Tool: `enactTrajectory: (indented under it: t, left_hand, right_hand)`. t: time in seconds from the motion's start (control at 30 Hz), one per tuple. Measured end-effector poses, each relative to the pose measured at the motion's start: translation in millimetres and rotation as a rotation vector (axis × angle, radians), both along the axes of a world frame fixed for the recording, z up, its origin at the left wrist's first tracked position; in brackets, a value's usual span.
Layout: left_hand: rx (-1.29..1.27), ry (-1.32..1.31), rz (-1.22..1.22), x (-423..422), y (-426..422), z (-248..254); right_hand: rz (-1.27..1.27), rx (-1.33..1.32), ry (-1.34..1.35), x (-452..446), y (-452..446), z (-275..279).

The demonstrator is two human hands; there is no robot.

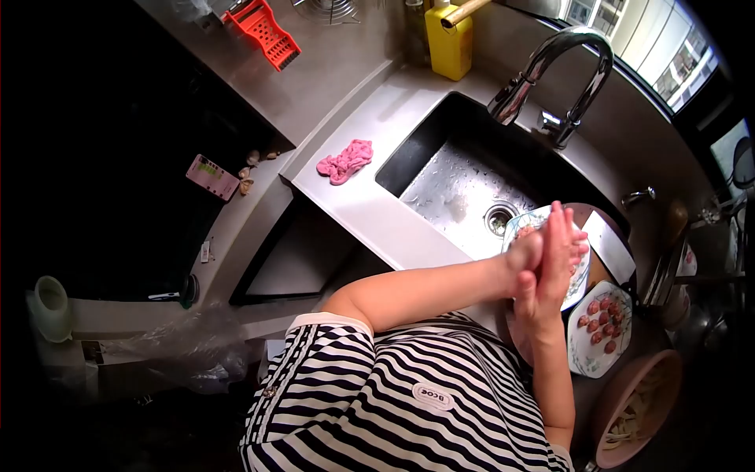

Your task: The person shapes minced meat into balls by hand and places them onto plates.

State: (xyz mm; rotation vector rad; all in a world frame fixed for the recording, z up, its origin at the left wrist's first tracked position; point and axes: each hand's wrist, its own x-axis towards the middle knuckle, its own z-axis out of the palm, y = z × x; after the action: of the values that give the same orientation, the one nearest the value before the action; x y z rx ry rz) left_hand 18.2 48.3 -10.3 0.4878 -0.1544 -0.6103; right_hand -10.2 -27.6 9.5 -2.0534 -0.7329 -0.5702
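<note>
Pink meatballs, in a cluster on the white right-hand plate, which sits just beside a second patterned white plate with pinkish meat on it, partly covered by the hands. On my feed the right hand is flat, fingers straight, palm pressed against the left hand above that second plate. Left is mostly hidden, so I can't tell how its fingers stand, or whether anything is between the palms. Cleaver just beyond the plates, pink bowl with pale pieces nearer the body. I've got the dark-walled sink past the hands, chrome tap over it, pink cloth on the bench, yellow bottle behind.
</note>
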Motion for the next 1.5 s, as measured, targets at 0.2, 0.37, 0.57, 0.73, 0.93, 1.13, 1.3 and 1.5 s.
enactTrajectory:
  t: [0.2, 0.37, 0.57, 0.73, 0.93, 1.13, 1.3, 1.5]
  left_hand:
    - [-0.032, 0.044, -0.1, -1, 7, -3]
    - [-0.047, 0.007, -0.069, -14, -9, -36]
    - [-0.004, 0.232, 0.037, 1, 5, -3]
    - [0.027, 0.072, -0.036, -13, -9, -1]
    - [0.058, 0.274, -0.037, -4, 2, 8]
    - [-0.049, 0.162, -0.115, -16, -12, -17]
    - [-0.239, 0.303, -0.268, 11, 22, -37]
    - [-0.182, 0.359, -0.23, 22, 43, -56]
  right_hand:
    - [-0.048, -0.027, 0.201, 12, -23, -3]
    - [-0.026, 0.076, 0.211, 7, -4, -1]
    - [-0.032, -0.081, 0.28, 1, -25, -7]
    - [-0.091, -0.06, 0.219, 19, -24, 0]
    - [-0.098, -0.25, 0.309, 2, -37, -8]
    - [-0.204, -0.284, 0.219, 22, -35, -15]
    - [-0.308, -0.056, 0.186, 26, -68, -12]
    - [-0.152, 0.482, 0.527, 18, -65, -40]
